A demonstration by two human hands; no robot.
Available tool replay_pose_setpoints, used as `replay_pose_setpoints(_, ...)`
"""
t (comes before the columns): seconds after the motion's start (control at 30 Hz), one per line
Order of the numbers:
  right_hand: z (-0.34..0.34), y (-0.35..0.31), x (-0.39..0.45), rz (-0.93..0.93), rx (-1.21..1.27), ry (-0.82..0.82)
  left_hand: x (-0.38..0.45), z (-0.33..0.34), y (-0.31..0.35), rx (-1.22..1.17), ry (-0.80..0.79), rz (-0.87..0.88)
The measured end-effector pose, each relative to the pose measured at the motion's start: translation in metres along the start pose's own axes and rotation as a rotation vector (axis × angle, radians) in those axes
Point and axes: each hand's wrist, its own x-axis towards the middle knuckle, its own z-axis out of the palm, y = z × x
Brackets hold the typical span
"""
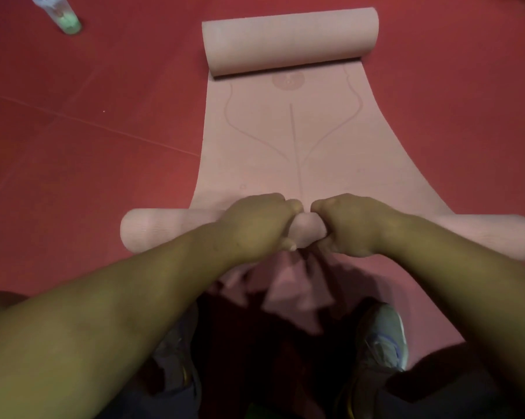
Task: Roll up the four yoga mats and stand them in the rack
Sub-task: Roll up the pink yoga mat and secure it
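A pink yoga mat [291, 146] lies on the red floor, printed with thin curved lines. Its near end is wound into a roll [164, 229] that runs across the view from left to right. My left hand [258, 225] and my right hand [352, 225] grip the middle of that roll side by side, fingers curled over its top, thumbs below. The mat's far end is curled into a thicker roll [290, 40]. The flat stretch lies between the two rolls. No rack is in view.
A clear bottle with green contents [60, 13] stands on the red floor [89, 152] at the far left. My two shoes [382, 343] are planted just behind the near roll. A faint seam line crosses the floor on the left.
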Motion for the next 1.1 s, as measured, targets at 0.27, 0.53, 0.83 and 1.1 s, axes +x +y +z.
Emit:
replay_pose_setpoints(0.27,0.014,-0.008,-0.001,-0.039,-0.14,0.174,-0.001,-0.017,-0.011,-0.298,-0.282,-0.003)
replay_pose_setpoints(0.53,0.013,0.003,0.001,-0.054,0.022,0.125,-0.004,0.011,0.012,0.101,-0.111,-0.043)
replay_pose_setpoints(0.83,0.013,0.0,0.001,-0.081,0.068,0.073,-0.004,0.005,0.0,-0.095,-0.168,-0.061)
replay_pose_setpoints(1.1,0.019,-0.005,-0.002,-0.102,-0.162,0.187,-0.002,0.004,-0.003,-0.156,-0.113,-0.099)
